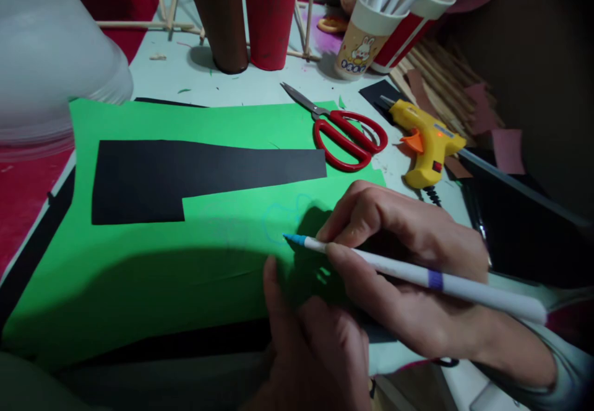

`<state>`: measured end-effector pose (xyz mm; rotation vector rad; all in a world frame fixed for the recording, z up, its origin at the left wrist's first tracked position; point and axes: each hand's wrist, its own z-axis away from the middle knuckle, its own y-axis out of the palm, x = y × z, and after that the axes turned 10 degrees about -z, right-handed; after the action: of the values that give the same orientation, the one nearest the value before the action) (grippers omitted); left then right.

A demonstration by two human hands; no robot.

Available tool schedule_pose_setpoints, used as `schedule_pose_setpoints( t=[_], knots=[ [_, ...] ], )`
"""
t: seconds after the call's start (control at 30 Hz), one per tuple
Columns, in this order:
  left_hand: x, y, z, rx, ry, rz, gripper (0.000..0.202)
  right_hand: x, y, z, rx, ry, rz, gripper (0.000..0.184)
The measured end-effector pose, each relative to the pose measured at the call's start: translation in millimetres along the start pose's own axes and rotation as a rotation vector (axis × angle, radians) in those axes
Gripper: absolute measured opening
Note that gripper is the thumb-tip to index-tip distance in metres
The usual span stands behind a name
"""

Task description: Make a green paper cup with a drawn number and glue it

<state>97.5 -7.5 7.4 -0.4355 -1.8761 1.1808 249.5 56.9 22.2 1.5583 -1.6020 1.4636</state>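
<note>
My right hand point(399, 250) pinches a white marker point(399, 268) with a blue tip and a purple band. Its tip touches a green sheet point(139, 275), where a thin blue curved outline point(269, 222) shows. Below the tip, my left hand point(315, 349) rests on the sheet's near part, index finger stretched out and the other fingers partly bent. On the green sheet lies a black cut piece point(185, 173), wide at the left and narrow toward the right. Red-handled scissors point(343, 129) lie slightly open at the sheet's far right, blades pointing to the far left.
A yellow glue gun point(431, 138) with a lit orange light lies at right, near wooden sticks point(436, 77). Behind stand a brown cup point(223, 24), a red cup point(270, 24) and a rabbit-print cup point(366, 39) of markers. A translucent whitish object point(51, 58) fills the far left.
</note>
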Motion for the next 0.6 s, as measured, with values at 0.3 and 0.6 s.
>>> schedule_pose_setpoints(
  t=[0.3, 0.6],
  knots=[
    [-8.2, 4.4, 8.1, 0.033, -0.035, 0.065, 0.01, 3.2, -4.4, -1.3, -0.121, 0.065, -0.042, 0.02],
    [15.5, -6.0, -3.0, 0.032, 0.085, -0.017, 0.032, 1.7, -6.7, -3.8, -0.229, 0.092, -0.008, 0.018]
  ],
)
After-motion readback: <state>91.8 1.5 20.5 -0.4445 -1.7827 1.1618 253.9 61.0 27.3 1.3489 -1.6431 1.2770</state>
